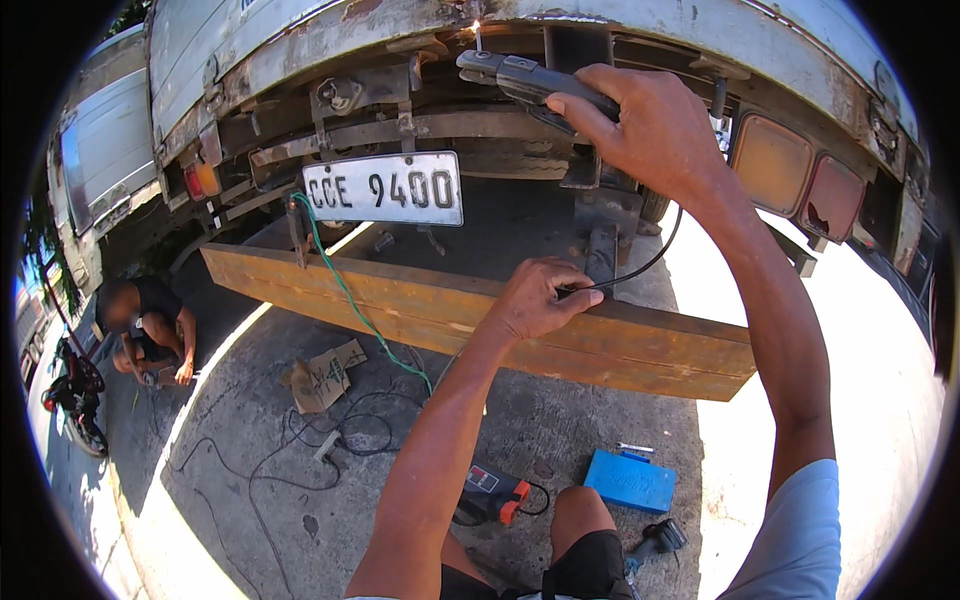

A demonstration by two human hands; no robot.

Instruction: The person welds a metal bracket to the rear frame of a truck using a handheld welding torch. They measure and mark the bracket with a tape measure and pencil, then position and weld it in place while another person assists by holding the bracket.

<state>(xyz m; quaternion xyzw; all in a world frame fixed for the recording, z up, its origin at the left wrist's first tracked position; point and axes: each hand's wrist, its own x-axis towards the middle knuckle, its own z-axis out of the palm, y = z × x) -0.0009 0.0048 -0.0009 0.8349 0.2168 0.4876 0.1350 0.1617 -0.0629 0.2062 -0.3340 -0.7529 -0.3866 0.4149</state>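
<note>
My right hand is closed around a dark welding electrode holder, raised to the underside of the truck's rear body. A short electrode stands up from its jaws, with a small bright spark at its tip. From the holder a black welding cable loops down to my left hand, whose fingers pinch it. That hand rests at the top edge of a rusty steel beam, which hangs crosswise below the truck bed. A steel upright meets the beam beside my left fingers.
A licence plate and tail lights are on the truck. A green cable drops past the beam. On the concrete lie a welding machine, blue box, power drill, cardboard and black cords. Another person crouches at left.
</note>
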